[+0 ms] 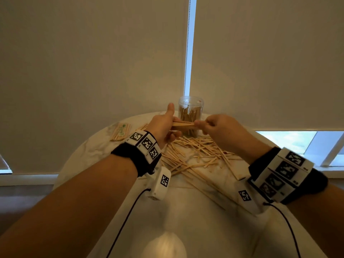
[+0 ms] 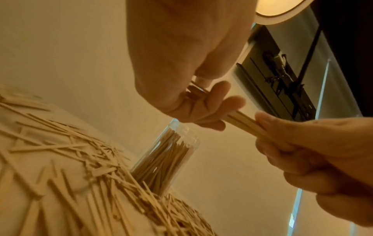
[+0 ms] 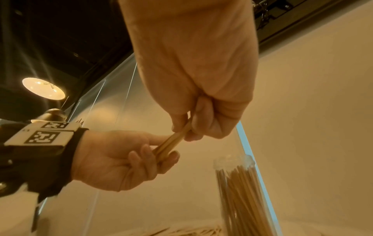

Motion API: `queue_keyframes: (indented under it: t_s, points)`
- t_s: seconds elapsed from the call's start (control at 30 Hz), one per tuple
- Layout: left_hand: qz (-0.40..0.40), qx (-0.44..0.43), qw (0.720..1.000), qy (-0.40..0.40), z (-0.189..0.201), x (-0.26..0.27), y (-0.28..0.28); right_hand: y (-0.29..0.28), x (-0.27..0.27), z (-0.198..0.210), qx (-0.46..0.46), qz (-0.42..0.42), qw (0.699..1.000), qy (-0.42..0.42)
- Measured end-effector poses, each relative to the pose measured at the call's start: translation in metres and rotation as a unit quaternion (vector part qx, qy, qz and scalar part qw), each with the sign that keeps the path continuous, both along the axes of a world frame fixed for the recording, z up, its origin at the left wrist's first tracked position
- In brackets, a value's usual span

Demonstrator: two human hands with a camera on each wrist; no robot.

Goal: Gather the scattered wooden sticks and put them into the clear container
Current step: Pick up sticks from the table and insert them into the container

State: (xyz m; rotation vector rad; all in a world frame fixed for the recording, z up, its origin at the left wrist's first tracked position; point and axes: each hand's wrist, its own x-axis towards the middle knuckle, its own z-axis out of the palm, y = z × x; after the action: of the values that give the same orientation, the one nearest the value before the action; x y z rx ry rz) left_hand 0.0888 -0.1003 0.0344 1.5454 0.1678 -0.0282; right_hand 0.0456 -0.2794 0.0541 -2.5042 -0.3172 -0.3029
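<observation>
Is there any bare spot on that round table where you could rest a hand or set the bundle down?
Yes: the near part of the table, between the two forearms, is bare. Far left, only a small packet lies there. It is crowded in the middle, where scattered sticks spread in front of the clear container.

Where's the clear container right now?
In the head view, the clear container stands at the table's far edge, centre, just behind both hands, scattered sticks lying before it.
</observation>
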Motion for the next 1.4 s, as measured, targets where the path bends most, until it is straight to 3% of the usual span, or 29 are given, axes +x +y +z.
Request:
queue_keyframes:
  t_s: [0.17, 0.27, 0.37, 0.5, 0.67, 0.8, 0.93, 1.07, 1.17, 1.23, 1.33, 1.4]
  points:
    - [0.003, 0.034, 0.999, -0.023, 0.008, 0.047, 0.003, -0.022, 0.057, 0.032, -0.026, -0.072, 0.996, -0.052]
    - [-0.029, 0.150, 0.988, -0.019, 0.003, 0.089, 0.000, -0.027, 0.103, 0.053, -0.088, -0.120, 0.985, -0.082]
    - [-0.068, 0.291, 0.953, -0.054, 0.003, 0.116, -0.012, -0.021, 0.150, 0.065, -0.195, -0.120, 0.966, -0.117]
    - [-0.082, 0.277, 0.949, -0.125, -0.005, 0.142, -0.028, 0.004, 0.197, 0.065, -0.323, -0.054, 0.939, -0.109]
    - [-0.053, 0.259, 0.956, -0.126, -0.024, 0.159, -0.025, 0.031, 0.218, 0.056, -0.417, 0.026, 0.908, -0.037]
    - [-0.047, 0.270, 0.954, -0.123, -0.024, 0.151, -0.020, 0.036, 0.212, 0.050, -0.415, 0.057, 0.908, -0.002]
    - [-0.047, 0.389, 0.917, -0.073, -0.025, 0.121, -0.015, 0.021, 0.186, 0.048, -0.305, 0.041, 0.950, -0.042]
    - [-0.113, 0.456, 0.881, -0.045, -0.028, 0.073, -0.001, 0.003, 0.130, 0.045, -0.209, 0.035, 0.975, -0.065]
    - [-0.166, 0.462, 0.871, -0.010, -0.036, 0.035, 0.015, -0.010, 0.077, 0.028, -0.180, 0.049, 0.982, -0.003]
    - [-0.193, 0.495, 0.847, 0.007, -0.043, 0.011, 0.024, -0.017, 0.044, 0.008, -0.199, 0.059, 0.977, 0.043]
    - [-0.206, 0.595, 0.776, 0.019, -0.055, -0.020, 0.035, -0.024, 0.007, -0.025, -0.262, 0.063, 0.956, 0.113]
    - [-0.203, 0.624, 0.755, 0.011, -0.063, -0.037, 0.039, -0.026, -0.014, -0.046, -0.309, 0.063, 0.931, 0.181]
